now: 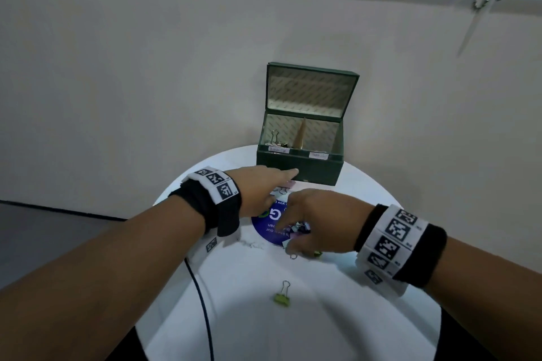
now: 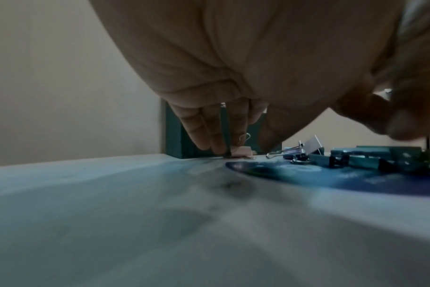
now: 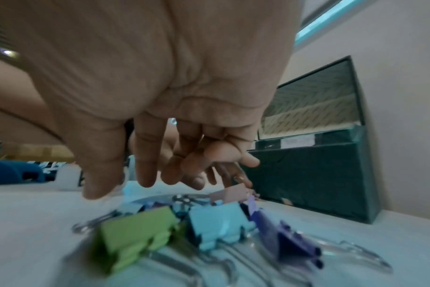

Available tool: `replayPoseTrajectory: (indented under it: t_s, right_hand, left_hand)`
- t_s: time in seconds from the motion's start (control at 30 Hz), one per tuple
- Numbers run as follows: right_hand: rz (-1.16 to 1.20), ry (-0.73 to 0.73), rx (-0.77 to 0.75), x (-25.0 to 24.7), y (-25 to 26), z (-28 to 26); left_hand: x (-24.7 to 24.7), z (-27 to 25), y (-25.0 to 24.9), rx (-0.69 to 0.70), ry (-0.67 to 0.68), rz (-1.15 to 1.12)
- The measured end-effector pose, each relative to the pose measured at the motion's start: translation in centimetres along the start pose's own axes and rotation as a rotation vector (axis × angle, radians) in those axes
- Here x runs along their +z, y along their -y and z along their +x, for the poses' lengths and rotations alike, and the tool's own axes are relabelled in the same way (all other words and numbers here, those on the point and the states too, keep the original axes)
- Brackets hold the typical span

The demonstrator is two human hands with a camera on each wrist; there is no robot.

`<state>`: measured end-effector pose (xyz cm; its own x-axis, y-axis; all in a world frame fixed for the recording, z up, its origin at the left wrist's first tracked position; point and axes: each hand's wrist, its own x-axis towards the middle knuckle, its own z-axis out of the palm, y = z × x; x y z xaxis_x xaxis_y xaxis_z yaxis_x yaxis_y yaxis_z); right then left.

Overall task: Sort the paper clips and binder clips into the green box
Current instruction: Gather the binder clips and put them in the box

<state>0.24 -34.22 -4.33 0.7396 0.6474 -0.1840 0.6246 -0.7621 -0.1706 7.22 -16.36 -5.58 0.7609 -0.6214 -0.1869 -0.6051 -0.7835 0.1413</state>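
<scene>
Here left hand (image 1: 261,184) fingertips down on pink binder clip (image 2: 242,152).

- I can't read the two labels (image 1: 298,152) on the green box (image 1: 299,168)'s front rim: too small.
- My right hand (image 1: 315,221) covers part of the clip pile (image 1: 299,228) before that box.
- In the right wrist view the nearest clips (image 3: 135,233) are blurred.

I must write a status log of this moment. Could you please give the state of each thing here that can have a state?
green box: lid open, upright at the table's far edge; binder clips in its left compartment.
left hand: fingertips down at a pink binder clip by the box front.
right hand: fingers spread over the clip pile, gripping nothing visibly.
green binder clip: lying alone, near side, untouched.
</scene>
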Motion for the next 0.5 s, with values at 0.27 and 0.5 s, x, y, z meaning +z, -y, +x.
replayPoseTrajectory:
  t_s: [0.27, 0.5]
  right_hand:
    - [0.179, -0.043, 0.074, 0.1, 0.2, -0.5]
    - [0.957, -0.202, 0.288, -2.8, -2.1, -2.5]
  left_hand:
    - [-0.1, -0.2, 0.1, -0.073, -0.044, 0.059]
    - [-0.1, -2.2, -1.4, -0.050, -0.113, -0.094]
